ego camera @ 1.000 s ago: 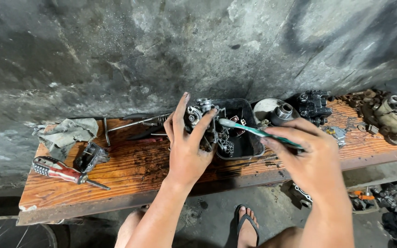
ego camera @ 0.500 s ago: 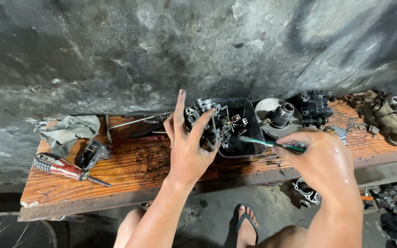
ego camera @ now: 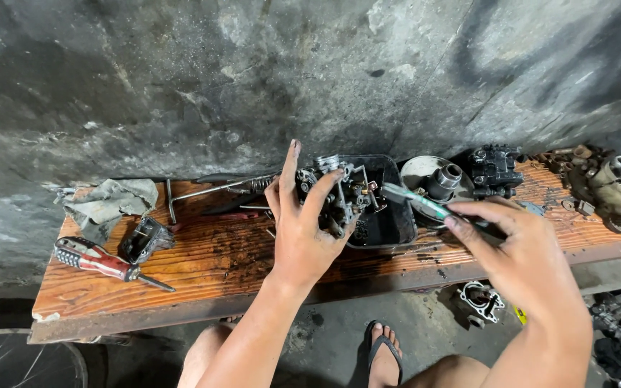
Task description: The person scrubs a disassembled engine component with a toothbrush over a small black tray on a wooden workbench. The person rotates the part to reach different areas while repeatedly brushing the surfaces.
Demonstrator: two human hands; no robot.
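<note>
Gripping: left hand clasped around metal carburettor, above black tray
Pinching: right hand on green-handled tool
Support: wooden worktop

Dim, even daylight; soft shadows under bench; sharp focus, wide-angle edge distortion.

No packages, labels, signs or screens visible anywhere on bench or wall.
</note>
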